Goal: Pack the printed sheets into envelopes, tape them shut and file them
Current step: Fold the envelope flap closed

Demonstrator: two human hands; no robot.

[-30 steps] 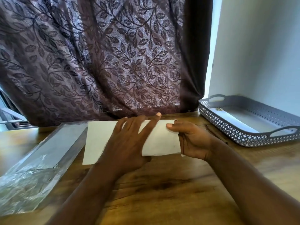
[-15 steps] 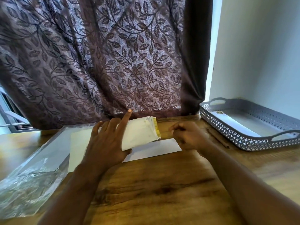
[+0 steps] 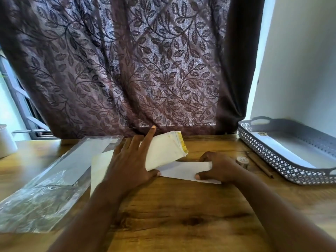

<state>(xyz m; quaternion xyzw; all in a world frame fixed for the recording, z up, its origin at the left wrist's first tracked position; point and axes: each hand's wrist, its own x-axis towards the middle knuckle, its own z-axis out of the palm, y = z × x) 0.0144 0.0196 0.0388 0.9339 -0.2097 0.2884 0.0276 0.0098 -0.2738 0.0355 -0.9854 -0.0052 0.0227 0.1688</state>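
Note:
A white envelope (image 3: 167, 150) with a yellow strip at its open end is tilted up off the wooden table (image 3: 181, 215). My left hand (image 3: 131, 160) holds it, thumb under its lower edge and fingers spread over its top. A folded white sheet (image 3: 183, 170) lies flat below it, its left end under the envelope. My right hand (image 3: 216, 167) pinches the sheet's right end between thumb and curled fingers. More white paper (image 3: 99, 166) lies beneath my left hand.
A clear plastic sleeve (image 3: 47, 184) holding paper lies at the left. At the right stands a grey perforated tray (image 3: 283, 164) with a white envelope inside. A small tape roll (image 3: 242, 160) and a brown pencil (image 3: 260, 164) lie beside the tray. A curtain hangs behind.
My left hand has lifted the envelope's open end and slid left. My right hand has come down onto the folded sheet's right end and taken hold of it.

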